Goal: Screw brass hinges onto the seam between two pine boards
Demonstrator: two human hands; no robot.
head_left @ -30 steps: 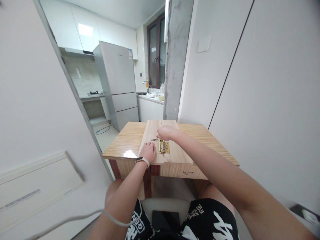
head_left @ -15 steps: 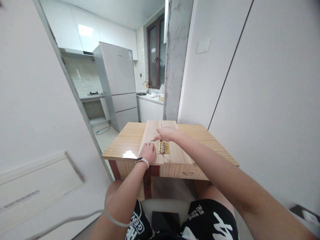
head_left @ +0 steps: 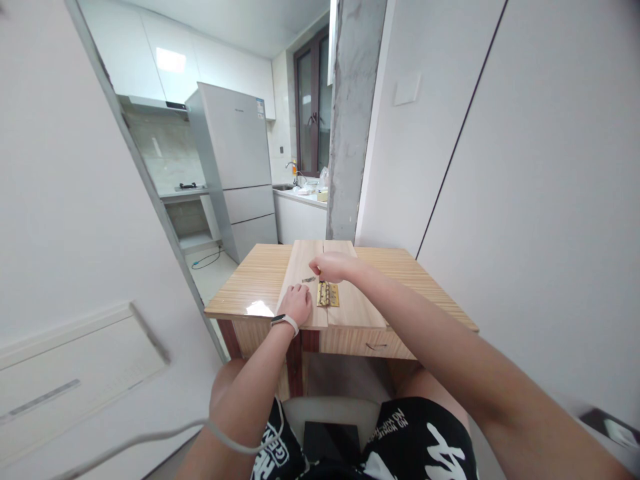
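Two pale wooden boards lie side by side on the table, a left board (head_left: 303, 260) and a right board (head_left: 353, 313). A brass hinge (head_left: 328, 295) lies flat across the seam between them. My left hand (head_left: 296, 304), with a band on its wrist, rests palm down on the left board beside the hinge, fingers laid out. Just beyond the hinge, my right hand (head_left: 333, 265) is closed in a pinch; what is between its fingertips is too small to name. A little heap of small dark metal pieces (head_left: 309, 280), perhaps screws, lies between the hands.
The wood-grain table (head_left: 250, 280) has a drawer with a handle (head_left: 376, 347) on its near side. A pale cable (head_left: 150, 435) runs past my left forearm. Behind stand a fridge (head_left: 240, 140) and a sink counter (head_left: 300, 217); white walls flank both sides.
My right hand has lifted back slightly from the heap of small metal pieces, and its fingers have curled into a pinch. My left hand, the boards and the hinge have stayed put.
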